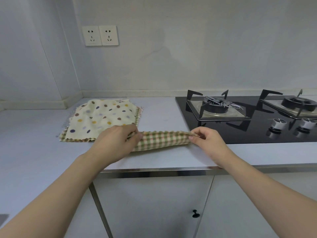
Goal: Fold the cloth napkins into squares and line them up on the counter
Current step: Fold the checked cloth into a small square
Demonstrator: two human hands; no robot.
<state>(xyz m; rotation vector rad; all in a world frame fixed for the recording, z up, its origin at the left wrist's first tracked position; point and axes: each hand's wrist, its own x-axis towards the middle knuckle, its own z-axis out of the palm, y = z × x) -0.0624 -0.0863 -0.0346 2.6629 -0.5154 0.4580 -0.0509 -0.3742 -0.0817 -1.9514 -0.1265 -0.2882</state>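
Observation:
A green-and-cream checked napkin [164,140] lies folded into a long strip on the pale counter [163,117], near its front edge. My left hand [116,141] pinches the strip's left end. The right end is pinched between thumb and finger of my right hand [205,141]. Both ends are lifted slightly off the counter. Behind and to the left lies a pile of unfolded napkins, with a cream polka-dot napkin [103,117] on top and another checked one showing under its edges.
A black glass gas hob [248,134] with two burners and knobs fills the counter's right side, close to my right hand. Wall sockets [100,35] sit above the pile. White cabinet doors with a black knob [195,213] hang below the counter's metal edge.

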